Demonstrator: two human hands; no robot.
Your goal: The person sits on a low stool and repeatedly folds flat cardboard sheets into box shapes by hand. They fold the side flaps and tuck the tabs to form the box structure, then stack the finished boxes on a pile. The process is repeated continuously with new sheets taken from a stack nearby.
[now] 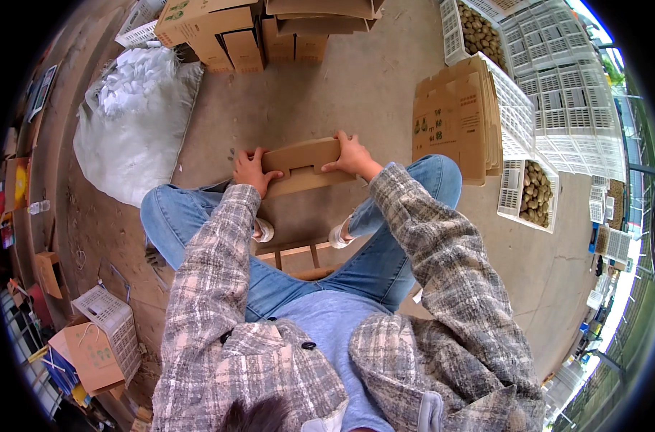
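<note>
Between my knees is a brown cardboard box (302, 181), its long side with a cut-out tab facing me. My left hand (251, 171) grips the left end, the thumb lying along the near side and the fingers over the top edge. At the right end my right hand (351, 156) holds it the same way, thumb pointing inward along the near side. How the underside and far side of the box look is hidden from here.
To the right leans a stack of flattened cartons (450, 122) beside white plastic crates (572, 93). One crate holds brown, roundish produce (536, 194). A white sack (136, 137) slumps at the left. Formed cardboard boxes (212, 29) stand ahead. Under me is a wooden stool (296, 259).
</note>
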